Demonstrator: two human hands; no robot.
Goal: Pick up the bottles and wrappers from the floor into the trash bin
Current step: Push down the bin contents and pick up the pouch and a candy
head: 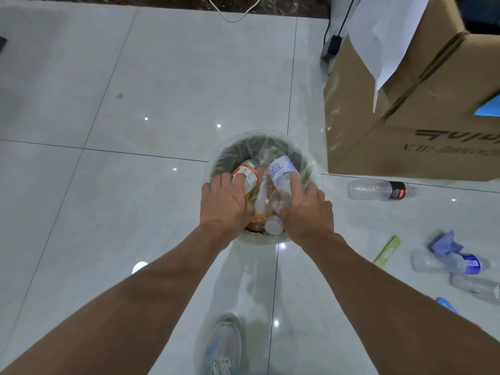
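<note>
Pale glossy floor tiles (108,77) fill the view, with a cardboard box (405,117) at the upper right. A small round bin (270,139) lined with clear plastic stands in the middle, packed with bottles. Both hands reach into its mouth from the near side. The left hand (224,207) lies spread, palm down, its fingers resting on a red-labelled bottle (247,174); it seems to press rather than grip, though the fingertips are partly hidden. The right hand (305,209) curls loosely around the lower part of a white-labelled bottle (281,171) that sticks up from the bin. Right of the bin, apart from both hands, a black-labelled bottle (378,189) lies on the floor. Farther right and nearer lie a green wrapper (387,251), a crumpled blue wrapper (445,243) and two more clear bottles (446,262), all untouched.
</note>
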